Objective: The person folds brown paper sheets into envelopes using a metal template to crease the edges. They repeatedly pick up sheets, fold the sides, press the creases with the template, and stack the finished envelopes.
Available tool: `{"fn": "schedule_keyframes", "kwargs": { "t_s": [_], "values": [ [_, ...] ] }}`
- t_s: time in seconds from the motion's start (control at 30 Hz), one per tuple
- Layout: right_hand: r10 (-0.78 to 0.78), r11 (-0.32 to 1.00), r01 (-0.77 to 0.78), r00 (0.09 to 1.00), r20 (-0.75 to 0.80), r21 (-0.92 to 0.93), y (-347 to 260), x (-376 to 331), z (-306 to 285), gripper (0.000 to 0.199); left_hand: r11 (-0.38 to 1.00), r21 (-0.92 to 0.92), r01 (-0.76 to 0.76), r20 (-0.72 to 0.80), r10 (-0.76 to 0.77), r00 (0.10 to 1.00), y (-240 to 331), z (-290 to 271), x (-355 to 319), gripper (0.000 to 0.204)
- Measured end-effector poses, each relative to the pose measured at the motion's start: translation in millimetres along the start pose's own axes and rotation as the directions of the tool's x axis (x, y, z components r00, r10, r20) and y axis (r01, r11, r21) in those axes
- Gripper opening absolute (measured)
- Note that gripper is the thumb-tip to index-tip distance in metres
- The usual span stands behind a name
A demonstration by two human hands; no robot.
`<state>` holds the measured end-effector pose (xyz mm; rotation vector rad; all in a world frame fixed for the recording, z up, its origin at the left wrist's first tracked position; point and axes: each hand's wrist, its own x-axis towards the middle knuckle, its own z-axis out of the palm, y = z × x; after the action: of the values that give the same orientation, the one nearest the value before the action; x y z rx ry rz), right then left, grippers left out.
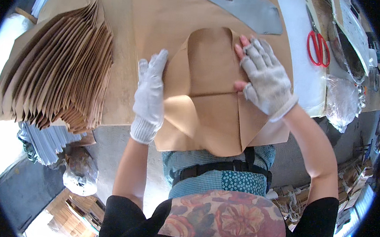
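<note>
In front of me a brown kraft paper piece [219, 116] lies on the table, its side flaps folded up and a crease running across its middle. It looks like a paper bag with its layers spread. My left hand [150, 93], in a white knitted glove, stands on edge along the paper's left side, fingers stretched out. On the right side my right hand [263, 75] lies flat on a folded flap, fingers apart, in a whitish glove with some fingertips bare. Neither hand grips anything.
A fanned stack of brown paper [66, 66] lies at the left. Ahead is a grey flat sheet [250, 12]. Red-handled scissors [318, 48] lie at the right, near a clear plastic bag [342, 100]. The table's front edge [114, 124] is close to my body.
</note>
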<state>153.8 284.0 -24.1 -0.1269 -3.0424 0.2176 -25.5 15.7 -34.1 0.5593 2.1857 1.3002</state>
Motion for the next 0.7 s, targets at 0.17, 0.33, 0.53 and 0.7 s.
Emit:
{"fn": "schedule_keyframes", "kwargs": {
  "t_s": [0.17,0.33,0.53,0.7],
  "values": [
    [-0.049,0.998,0.058,0.978,-0.203,0.039,5.5,37.5,20.5,0.062,0.762,0.528,-0.375,0.082,0.393,0.916,-8.2,12.1,5.5,0.061],
    [-0.498,0.819,0.471,0.867,-0.002,0.327,-62.5,-23.3,20.4,0.036,0.658,0.680,-0.323,0.107,0.347,0.932,-9.1,14.8,0.8,0.071],
    [-0.616,0.547,0.521,0.780,-0.107,0.655,-68.9,-45.7,26.6,0.032,0.487,0.792,-0.369,0.183,0.388,0.904,1.6,30.5,1.4,0.080],
    [-0.638,0.588,0.549,0.766,-0.077,0.594,-71.6,-41.4,16.8,0.036,0.510,0.743,-0.433,0.205,0.442,0.873,29.5,71.9,40.9,0.081]
  ]
}}
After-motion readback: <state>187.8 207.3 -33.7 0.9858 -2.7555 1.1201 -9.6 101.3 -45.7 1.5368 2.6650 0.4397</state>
